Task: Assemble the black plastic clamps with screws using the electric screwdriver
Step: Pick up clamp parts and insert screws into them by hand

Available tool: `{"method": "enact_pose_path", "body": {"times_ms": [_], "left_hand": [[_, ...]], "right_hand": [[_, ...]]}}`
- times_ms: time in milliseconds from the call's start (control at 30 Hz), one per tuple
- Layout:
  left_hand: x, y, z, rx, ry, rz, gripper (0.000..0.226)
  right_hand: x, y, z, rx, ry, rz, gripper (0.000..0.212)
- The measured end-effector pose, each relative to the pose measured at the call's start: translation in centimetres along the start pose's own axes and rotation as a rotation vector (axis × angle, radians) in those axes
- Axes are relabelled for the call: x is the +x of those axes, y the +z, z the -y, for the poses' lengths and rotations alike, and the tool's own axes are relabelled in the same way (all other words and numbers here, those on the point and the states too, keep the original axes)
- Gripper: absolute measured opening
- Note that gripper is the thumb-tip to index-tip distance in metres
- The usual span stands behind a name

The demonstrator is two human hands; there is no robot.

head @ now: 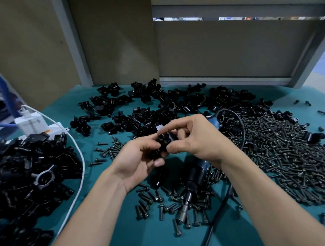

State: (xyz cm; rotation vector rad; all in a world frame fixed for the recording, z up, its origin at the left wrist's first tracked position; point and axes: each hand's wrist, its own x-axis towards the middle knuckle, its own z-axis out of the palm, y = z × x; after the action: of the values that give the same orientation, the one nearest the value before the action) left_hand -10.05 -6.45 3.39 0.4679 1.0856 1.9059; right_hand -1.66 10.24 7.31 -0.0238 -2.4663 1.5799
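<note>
With the held part as the dial's centre, a heap of black plastic clamps [29, 177] is piled at nine o'clock. A white cable [79, 164] curves round its near side from a white plug block [31, 124] at ten.

The left hand [139, 161] comes up from seven, fingers curled under one small black plastic clamp [162, 144], gripping it above the teal cloth table [117, 238]. The right hand [194, 140], from five, pinches the top of that clamp between thumb and forefinger.

The step looks like fitting the halves together or seating a screw by hand. Whether a screw already sits in the hole is too small to tell.

The blue-bodied electric screwdriver [195, 175] lies untouched under the right wrist at five to six. Its metal socket tip points toward the person and its black cord loops back to one.

Next, I judge, the right hand must let go, lift the driver and set its tip squarely on the screw head while the left steadies the clamp.

Loose clamp halves [157, 104] crowd twelve, and a broad pile of dark metal screws [282, 154] fills three. Bare cloth lies mainly at six to seven. The cord could snag on lifting.
</note>
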Motion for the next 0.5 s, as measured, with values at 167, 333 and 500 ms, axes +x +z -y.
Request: {"method": "enact_pose_path", "body": {"times_ms": [167, 333, 500], "left_hand": [[0.7, 0.5, 0.6, 0.117, 0.101, -0.099, 0.04], [1.0, 0.4, 1.2, 0.359, 0.255, -0.271, 0.045], [1.0, 0.3, 1.5, 0.57, 0.33, -0.357, 0.038]], "right_hand": [[0.6, 0.5, -0.9, 0.21, 0.098, -0.305, 0.024], [0.4, 0.4, -1.2, 0.104, 0.105, -0.21, 0.028], [0.3, 0.0, -1.2, 0.076, 0.114, -0.105, 0.034]]}}
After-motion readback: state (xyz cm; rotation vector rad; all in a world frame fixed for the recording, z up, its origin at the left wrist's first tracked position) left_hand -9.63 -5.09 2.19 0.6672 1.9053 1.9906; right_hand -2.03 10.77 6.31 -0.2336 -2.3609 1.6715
